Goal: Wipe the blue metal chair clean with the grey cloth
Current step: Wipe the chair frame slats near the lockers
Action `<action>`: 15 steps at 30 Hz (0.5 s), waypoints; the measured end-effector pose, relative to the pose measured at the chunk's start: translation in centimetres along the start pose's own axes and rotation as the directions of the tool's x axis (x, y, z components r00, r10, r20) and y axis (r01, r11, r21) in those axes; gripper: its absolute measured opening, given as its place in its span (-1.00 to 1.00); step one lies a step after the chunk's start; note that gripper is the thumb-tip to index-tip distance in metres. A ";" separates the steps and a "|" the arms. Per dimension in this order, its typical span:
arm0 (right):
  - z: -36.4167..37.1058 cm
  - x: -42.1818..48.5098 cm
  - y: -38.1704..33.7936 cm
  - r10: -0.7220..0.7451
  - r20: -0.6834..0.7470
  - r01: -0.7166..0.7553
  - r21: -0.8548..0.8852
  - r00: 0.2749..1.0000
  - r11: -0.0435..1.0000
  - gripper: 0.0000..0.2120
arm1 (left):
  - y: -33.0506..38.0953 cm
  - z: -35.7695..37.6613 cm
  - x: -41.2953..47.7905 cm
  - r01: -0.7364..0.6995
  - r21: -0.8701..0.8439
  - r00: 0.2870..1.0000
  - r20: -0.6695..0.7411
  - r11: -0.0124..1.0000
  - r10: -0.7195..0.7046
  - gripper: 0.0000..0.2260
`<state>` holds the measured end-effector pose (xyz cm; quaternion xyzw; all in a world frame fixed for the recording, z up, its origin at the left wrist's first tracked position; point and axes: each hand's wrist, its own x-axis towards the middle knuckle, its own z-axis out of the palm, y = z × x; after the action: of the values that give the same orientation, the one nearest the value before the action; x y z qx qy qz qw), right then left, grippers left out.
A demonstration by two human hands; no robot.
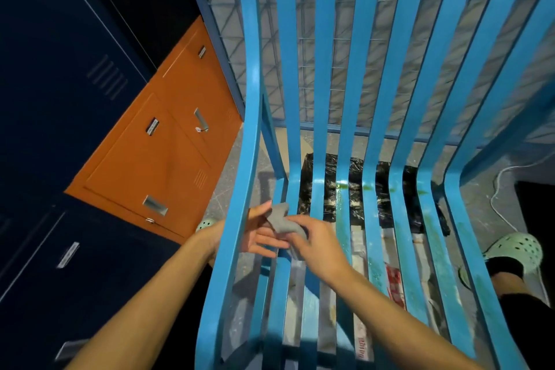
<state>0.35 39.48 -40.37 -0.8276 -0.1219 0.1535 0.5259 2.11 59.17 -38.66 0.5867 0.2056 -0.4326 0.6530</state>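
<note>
Fingers (300, 221) of the right hand (321, 246) pinch the grey cloth (280, 221) against the straight-fingered left hand (258, 237) above the left seat edge of the blue metal chair (372, 99); green smears (342, 191) streak its slats, so wiping looks barely begun.

blue chair (324, 69) cut off at right and bottom edges, grey cloth (280, 221) partly hidden under right hand (321, 243)

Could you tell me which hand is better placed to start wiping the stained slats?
Right: the right hand pinches the grey cloth and sits nearer the green smears; the left hand only supports it.
</note>
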 end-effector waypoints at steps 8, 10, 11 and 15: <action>1.6 -6.0 5.5 0.114 0.165 -0.056 -0.320 0.980 0.946 -0.50 | 4.2 2.5 -6.9 -0.456 0.264 0.633 -0.575 0.850 0.519 -0.68; 3.6 -8.8 7.1 0.032 0.194 0.053 -0.415 0.980 0.908 -0.33 | 4.7 4.1 -7.3 -0.401 0.499 0.585 -0.506 0.769 0.633 -0.61; 4.2 -10.2 7.3 0.017 0.183 0.061 -0.415 0.983 0.908 -0.30 | 4.8 4.9 -7.2 -0.338 0.637 0.571 -0.446 0.693 0.689 -0.52; 6.4 -15.9 6.8 0.045 0.179 0.033 -0.409 0.983 0.912 -0.32 | 4.5 5.2 -4.9 0.024 0.915 0.537 -0.352 0.403 0.767 -0.16</action>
<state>-16.53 36.16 -47.11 -0.9021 -0.1971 0.2021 0.3265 1.83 55.60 -31.00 0.9738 0.0588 -0.0101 0.2195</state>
